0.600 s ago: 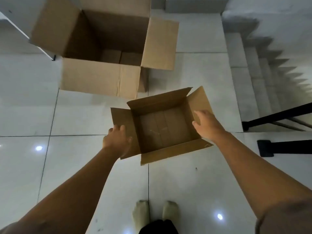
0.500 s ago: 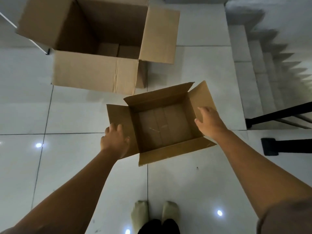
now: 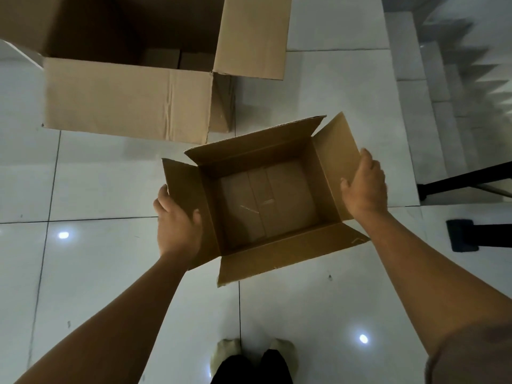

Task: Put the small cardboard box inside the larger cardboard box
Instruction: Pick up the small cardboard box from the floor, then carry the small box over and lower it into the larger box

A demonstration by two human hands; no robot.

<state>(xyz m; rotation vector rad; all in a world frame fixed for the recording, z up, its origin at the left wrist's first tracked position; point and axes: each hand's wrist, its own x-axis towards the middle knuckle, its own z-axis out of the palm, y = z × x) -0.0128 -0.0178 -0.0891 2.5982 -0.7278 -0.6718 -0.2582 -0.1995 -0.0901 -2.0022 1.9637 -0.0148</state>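
The small cardboard box (image 3: 267, 200) is open-topped with its four flaps spread, and nothing lies inside it. My left hand (image 3: 177, 225) grips its left flap and side; my right hand (image 3: 363, 187) clasps its right flap. The box appears to be held above the white tiled floor. The larger cardboard box (image 3: 127, 101) stands on the floor beyond it at the upper left, open, its right flap upright and its dark inside partly visible. The two boxes are apart.
White glossy floor tiles (image 3: 97, 273) surround the boxes. A staircase (image 3: 443, 87) descends at the right, with a black railing (image 3: 465, 178) and its black base (image 3: 462, 235). My feet (image 3: 250, 356) stand at the bottom centre.
Both hands have closed onto the small box's side flaps. The box and the larger box appear bigger and nearer in view, and the view has shifted downward.
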